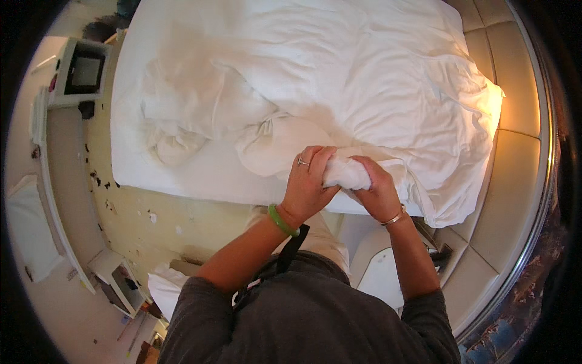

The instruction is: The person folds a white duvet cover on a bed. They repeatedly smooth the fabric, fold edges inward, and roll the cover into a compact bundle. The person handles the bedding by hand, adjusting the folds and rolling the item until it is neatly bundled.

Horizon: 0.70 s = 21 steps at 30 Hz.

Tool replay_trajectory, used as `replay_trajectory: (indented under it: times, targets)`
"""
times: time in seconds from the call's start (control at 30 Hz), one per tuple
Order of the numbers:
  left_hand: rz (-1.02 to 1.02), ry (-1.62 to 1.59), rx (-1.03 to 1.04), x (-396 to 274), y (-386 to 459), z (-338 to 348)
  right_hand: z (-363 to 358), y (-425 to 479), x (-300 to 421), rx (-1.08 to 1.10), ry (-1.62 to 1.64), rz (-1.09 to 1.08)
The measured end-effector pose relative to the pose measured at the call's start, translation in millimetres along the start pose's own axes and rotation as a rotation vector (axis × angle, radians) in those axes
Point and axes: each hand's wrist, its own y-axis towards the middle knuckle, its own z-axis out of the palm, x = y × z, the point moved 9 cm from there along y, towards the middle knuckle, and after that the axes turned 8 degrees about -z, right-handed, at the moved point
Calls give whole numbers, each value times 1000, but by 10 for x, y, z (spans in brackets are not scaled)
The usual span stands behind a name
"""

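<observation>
Both of my hands grip one bunched part of a white bed cover [346, 173] over the near edge of the bed. My left hand [309, 182], with a ring on a finger and a green bangle at the wrist, holds its left side. On its right side is my right hand [376, 189], a thin metal bracelet at the wrist. The rest of the rumpled white cover [386, 82] spreads across the bed and is heaped towards the left. A smooth white sheet [218, 175] shows along the mattress's near edge.
A padded headboard [514, 168] stands at the right. Below the bed's near right corner is a white-topped bedside table [382, 277]. White fabric [168, 286] lies behind me at the left. Along the far left are a long shelf [68, 182] and a small cabinet [118, 282].
</observation>
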Motion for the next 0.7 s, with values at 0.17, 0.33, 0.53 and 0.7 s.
replay_trajectory:
  times: [0.17, 0.33, 0.53, 0.7]
  targets:
    - [18, 63, -82, 332, -252, 236, -133, -348, -189, -107, 40, 142]
    - [-62, 227, 1, 717, -258, 219, -295, -603, -221, -93, 369, 245]
    - [-98, -14, 1164, 19, -309, -292, -982, -717, -178, -6, 123, 315]
    - [-596, -248, 1419, -380, -351, -577, -185, -802, -141, 473, -410, 261]
